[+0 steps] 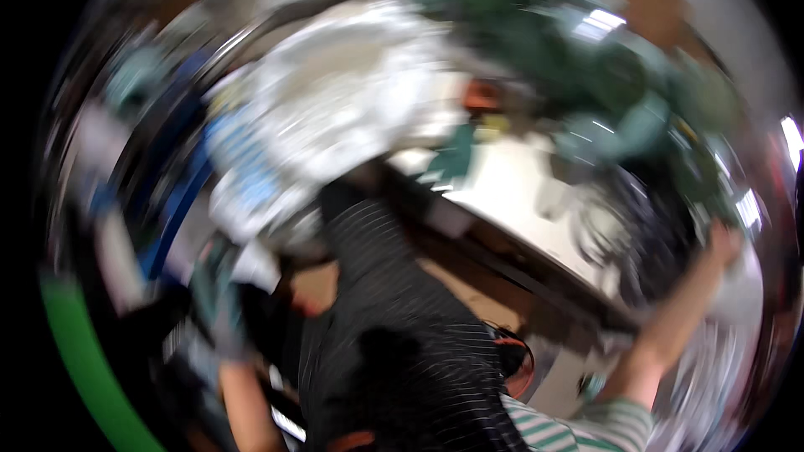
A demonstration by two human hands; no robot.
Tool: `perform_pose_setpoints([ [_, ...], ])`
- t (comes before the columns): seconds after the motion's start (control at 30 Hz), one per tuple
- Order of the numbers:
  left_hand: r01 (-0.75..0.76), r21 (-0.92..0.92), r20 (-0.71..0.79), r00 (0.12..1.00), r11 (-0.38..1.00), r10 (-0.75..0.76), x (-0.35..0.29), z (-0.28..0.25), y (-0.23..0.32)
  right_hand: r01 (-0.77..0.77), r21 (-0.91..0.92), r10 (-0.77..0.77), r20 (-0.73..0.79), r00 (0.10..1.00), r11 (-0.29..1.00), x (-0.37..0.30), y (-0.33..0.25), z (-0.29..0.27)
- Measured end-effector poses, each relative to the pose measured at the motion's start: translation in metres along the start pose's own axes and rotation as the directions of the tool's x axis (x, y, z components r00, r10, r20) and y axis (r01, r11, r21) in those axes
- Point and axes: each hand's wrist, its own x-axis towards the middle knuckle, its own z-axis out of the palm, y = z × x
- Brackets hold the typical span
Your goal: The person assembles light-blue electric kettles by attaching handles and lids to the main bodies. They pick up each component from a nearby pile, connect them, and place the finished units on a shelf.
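Note:
The whole picture is smeared by motion. My right hand (724, 244), bare, reaches out to the far right beside a heap of shiny green, rounded plastic-looking pieces (615, 75). Its fingers are too blurred to show whether they hold anything. Low on the left, my left hand (219, 297) hangs by my side, covered by what looks like a grey-green glove; its finger shape is lost in the blur. On the white tabletop (511, 192) lies a dark green piece like a work glove (454, 155), with pale tips. Neither hand touches it.
A large open white bag (360, 100) with pale contents stands left of the tabletop. An orange object (481, 95) sits behind the glove-like piece. A dark, glossy plastic bundle (641, 234) lies at the table's right end. A green strip (84, 351) runs along the left.

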Motion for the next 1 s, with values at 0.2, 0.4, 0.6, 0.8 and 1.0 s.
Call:
perform_pose_setpoints([
  [0.2,0.272,0.476,-0.504,0.863,0.836,0.007,-0.092,-0.040,-0.099,0.161,0.888,-0.681,0.203,0.704,0.431,-0.357,-0.248,0.038],
  [0.4,0.770,0.531,-0.699,0.634,0.353,-0.332,-0.241,-0.131,-0.220,-0.445,0.871,-0.976,0.152,-0.154,0.206,-0.641,-0.387,-0.081],
  [0.6,0.411,0.872,-0.446,0.445,-0.266,-0.777,-0.373,-0.230,-0.269,-0.395,0.918,-0.796,-0.209,-0.568,0.041,-0.684,-0.435,-0.174],
  [0.8,0.174,0.983,-0.073,0.115,-0.053,-0.991,-0.369,-0.235,-0.221,-0.393,0.904,-0.804,-0.105,-0.585,0.168,-0.684,-0.417,-0.150],
  [1.0,0.466,0.877,-0.367,0.486,-0.120,-0.793,-0.289,-0.241,-0.046,-0.377,0.859,-0.815,0.076,-0.575,0.347,-0.670,-0.414,-0.120],
])
